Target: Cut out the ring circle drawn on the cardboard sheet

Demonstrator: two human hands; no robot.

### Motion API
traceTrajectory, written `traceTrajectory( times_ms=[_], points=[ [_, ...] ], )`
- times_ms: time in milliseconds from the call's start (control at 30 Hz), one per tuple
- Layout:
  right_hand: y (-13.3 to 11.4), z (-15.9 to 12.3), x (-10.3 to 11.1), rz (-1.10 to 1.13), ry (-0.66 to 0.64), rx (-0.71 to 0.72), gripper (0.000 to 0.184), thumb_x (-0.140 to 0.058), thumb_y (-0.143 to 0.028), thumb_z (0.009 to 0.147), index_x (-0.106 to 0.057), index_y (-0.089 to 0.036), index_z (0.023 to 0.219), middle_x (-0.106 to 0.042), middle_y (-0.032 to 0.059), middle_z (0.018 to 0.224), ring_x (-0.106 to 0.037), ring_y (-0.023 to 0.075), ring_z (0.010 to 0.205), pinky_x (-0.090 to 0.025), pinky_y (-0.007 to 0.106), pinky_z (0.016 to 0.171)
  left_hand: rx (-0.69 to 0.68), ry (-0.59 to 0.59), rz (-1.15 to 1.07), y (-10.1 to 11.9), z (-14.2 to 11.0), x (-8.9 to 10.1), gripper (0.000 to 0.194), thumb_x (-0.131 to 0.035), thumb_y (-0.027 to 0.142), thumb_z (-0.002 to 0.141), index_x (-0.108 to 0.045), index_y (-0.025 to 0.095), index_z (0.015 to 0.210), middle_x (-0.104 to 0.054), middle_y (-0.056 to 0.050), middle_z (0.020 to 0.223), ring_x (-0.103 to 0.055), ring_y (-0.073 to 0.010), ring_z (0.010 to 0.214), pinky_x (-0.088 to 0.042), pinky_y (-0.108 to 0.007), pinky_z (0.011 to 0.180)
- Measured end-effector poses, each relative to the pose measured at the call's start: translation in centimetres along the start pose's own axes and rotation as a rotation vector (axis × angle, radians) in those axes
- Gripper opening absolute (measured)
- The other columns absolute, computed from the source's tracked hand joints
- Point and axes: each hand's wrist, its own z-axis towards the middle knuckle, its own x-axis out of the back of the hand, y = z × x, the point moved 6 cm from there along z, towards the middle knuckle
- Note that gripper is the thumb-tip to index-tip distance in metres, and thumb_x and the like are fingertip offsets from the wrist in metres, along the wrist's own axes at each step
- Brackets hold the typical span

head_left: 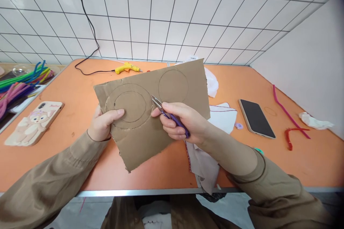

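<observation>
A brown piece of cardboard (pixel 145 141) with torn edges is held up tilted above the table. Drawn on it are two rings, one inside the other, on the left and a single circle on the right. My left hand (pixel 103 123) grips its left edge, thumb on the front face, other fingers hidden behind. Purple-handled scissors (pixel 177 121) are in my right hand (pixel 185 121), with their metal blades pointing up-left at the right side of the outer ring. Short cuts show along that ring's line. Whether the blades pass through the cardboard is unclear.
A yellow glue gun (pixel 127 68) with a black cord lies at the back of the orange table (pixel 150 179). White cloth (pixel 223 118) is behind and below the cardboard. Phones (pixel 256 118) lie on both sides. Colourful pipe cleaners (pixel 16 93) are at far left.
</observation>
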Motion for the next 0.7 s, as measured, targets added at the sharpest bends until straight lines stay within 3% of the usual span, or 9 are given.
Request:
traceTrajectory(
  times_ms=[700],
  points=[
    [0.11,-0.03,0.03,-0.023,0.027,0.017,0.022,-0.05,-0.03,0.091,-0.06,-0.015,0.079,-0.038,-0.008,0.047,-0.021,0.0029,0.034,-0.018,0.015,0.033,-0.018,-0.011,0.022,0.45,-0.68,-0.39,0.054,-0.074,0.024,0.064,-0.066,0.023,0.117,-0.076,-0.007,0.094,-0.07,-0.0358,0.095,-0.061,-0.047,0.076]
  ],
)
